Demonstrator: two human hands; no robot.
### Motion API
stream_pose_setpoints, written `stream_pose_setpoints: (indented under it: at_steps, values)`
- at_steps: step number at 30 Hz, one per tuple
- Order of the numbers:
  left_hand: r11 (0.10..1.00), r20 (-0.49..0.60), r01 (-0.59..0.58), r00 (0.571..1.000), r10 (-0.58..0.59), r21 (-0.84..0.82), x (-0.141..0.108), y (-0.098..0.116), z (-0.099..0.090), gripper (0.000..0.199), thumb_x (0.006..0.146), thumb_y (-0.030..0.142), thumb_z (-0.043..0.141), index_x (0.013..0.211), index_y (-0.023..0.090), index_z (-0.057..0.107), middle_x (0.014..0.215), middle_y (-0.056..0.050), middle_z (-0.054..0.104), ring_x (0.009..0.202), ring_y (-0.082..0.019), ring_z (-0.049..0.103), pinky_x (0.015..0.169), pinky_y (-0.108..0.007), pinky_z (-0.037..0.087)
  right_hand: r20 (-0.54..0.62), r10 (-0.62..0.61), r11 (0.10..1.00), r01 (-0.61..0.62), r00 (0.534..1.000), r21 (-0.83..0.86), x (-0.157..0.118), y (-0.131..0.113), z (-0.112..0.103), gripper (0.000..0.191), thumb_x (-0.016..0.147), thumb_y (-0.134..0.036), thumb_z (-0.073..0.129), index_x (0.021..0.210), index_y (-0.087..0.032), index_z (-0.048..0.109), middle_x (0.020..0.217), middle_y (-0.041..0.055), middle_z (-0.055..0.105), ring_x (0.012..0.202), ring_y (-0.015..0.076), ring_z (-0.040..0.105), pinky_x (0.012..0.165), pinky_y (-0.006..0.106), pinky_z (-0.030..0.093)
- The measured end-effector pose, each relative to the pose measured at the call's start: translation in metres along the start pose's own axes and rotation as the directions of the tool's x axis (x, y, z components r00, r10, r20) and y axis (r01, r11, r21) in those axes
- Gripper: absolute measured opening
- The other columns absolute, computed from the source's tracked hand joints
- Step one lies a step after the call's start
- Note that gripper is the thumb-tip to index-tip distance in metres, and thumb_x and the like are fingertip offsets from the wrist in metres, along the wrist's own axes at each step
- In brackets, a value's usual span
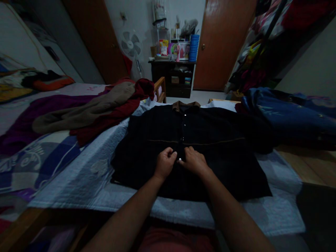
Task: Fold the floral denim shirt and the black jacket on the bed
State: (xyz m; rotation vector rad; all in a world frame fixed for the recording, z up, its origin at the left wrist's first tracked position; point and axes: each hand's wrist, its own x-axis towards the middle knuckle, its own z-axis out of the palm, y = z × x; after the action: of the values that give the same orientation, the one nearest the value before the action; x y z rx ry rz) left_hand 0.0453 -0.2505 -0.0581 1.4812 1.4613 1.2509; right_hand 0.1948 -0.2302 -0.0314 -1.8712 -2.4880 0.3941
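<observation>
Shirt, dark with a brown collar, lies spread front up on a light blue cover, collar away from the person. The left hand is curled beside the front opening; the right hand rests across from it, thumb by a pale button. To work neatly here, it would likely help to keep both front edges level, steady the cloth with one hand and press with the thumb close to the button, without dragging the fabric. The grip is hard to read: fingers bend toward the cloth, but whether either hand pinches it cannot be told. The fingertips' undersides are hidden, and dark folds blur the opening and sleeves.
</observation>
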Motion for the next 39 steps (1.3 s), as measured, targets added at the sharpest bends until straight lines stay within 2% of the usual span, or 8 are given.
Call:
stream_pose_setpoints:
  at_steps: [8,12,16,23,27,31,35,39]
  values:
    - [0.995,-0.007,-0.047,0.999,0.048,0.09,-0.002,0.001,0.002,0.024,0.082,0.037,0.051,0.065,0.02,0.048,0.057,0.006,0.041,0.056,-0.01,0.041,0.056,-0.021,0.034,0.047,-0.056,0.998,0.057,0.997,-0.001,0.0,-0.004,0.001,0.024,0.092,-0.031,0.047,0.109,-0.016,0.057,0.109,0.0144,0.063,0.094,0.0261,0.066,0.072,0.033,0.046]
    - [0.991,-0.002,-0.059,0.998,0.06,0.123,-0.002,0.0,0.002,0.024,0.082,0.036,0.05,0.065,0.02,0.047,0.057,0.006,0.041,0.056,-0.01,0.041,0.056,-0.021,0.034,0.062,-0.094,0.995,0.092,0.994,0.03,0.004,0.0,0.004,0.022,0.093,-0.019,0.04,0.103,-0.016,0.059,0.106,0.0142,0.066,0.093,0.0248,0.065,0.072,0.032,0.044]
    - [0.987,0.006,-0.073,0.997,0.072,0.144,-0.002,0.0,0.002,0.024,0.083,0.036,0.051,0.066,0.019,0.048,0.058,0.006,0.04,0.057,-0.01,0.041,0.057,-0.021,0.034,0.065,-0.154,0.985,0.148,0.986,0.084,0.006,0.009,0.004,0.016,0.092,-0.021,0.045,0.1,-0.016,0.058,0.104,0.0128,0.066,0.096,0.023,0.062,0.076,0.03,0.042]
    - [0.967,0.037,-0.083,0.996,0.077,0.242,-0.004,0.002,0.005,0.02,0.081,0.034,0.052,0.067,0.02,0.051,0.057,0.006,0.044,0.055,-0.01,0.044,0.057,-0.021,0.033,-0.115,-0.109,0.978,0.127,0.987,0.166,-0.001,0.02,0.012,0.01,0.092,-0.016,0.046,0.096,-0.016,0.054,0.101,0.0104,0.063,0.093,0.0191,0.058,0.079,0.027,0.038]
    - [0.93,0.117,-0.112,0.99,0.076,0.351,-0.005,0.001,0.008,0.014,0.08,0.03,0.054,0.07,0.02,0.052,0.057,0.006,0.046,0.054,-0.01,0.046,0.057,-0.022,0.031,-0.14,-0.059,0.943,0.101,0.988,0.317,0.001,0.024,0.017,0.007,0.09,-0.015,0.047,0.092,-0.018,0.053,0.088,0.0054,0.064,0.08,0.0169,0.059,0.071,0.026,0.037]
    - [0.893,0.166,-0.132,0.984,0.065,0.43,-0.005,0.002,0.011,0.015,0.079,0.029,0.054,0.067,0.021,0.05,0.058,0.005,0.048,0.056,-0.011,0.048,0.057,-0.023,0.029,-0.133,-0.064,0.876,0.12,0.989,0.466,0.002,0.028,0.016,0.012,0.085,-0.014,0.053,0.096,-0.02,0.054,0.085,0.0019,0.066,0.078,0.0151,0.06,0.069,0.024,0.038]
    - [0.864,0.208,-0.139,0.977,0.041,0.484,-0.005,0.004,0.01,0.021,0.081,0.032,0.053,0.064,0.021,0.046,0.057,0.004,0.049,0.055,-0.012,0.047,0.055,-0.025,0.027,-0.039,-0.049,0.94,0.059,0.998,0.335,0.0,0.027,0.013,0.01,0.078,-0.022,0.061,0.087,-0.02,0.058,0.085,0.0045,0.067,0.079,0.0179,0.06,0.064,0.026,0.034]
    - [0.881,0.326,-0.177,0.945,0.027,0.439,-0.005,0.006,0.003,0.022,0.086,0.034,0.046,0.068,0.022,0.049,0.065,0.002,0.055,0.064,-0.015,0.053,0.061,-0.025,0.032,-0.008,-0.042,0.969,0.043,0.999,0.242,-0.003,0.024,0.011,0.01,0.083,-0.024,0.052,0.076,-0.02,0.058,0.085,0.0069,0.067,0.078,0.0181,0.06,0.063,0.027,0.032]
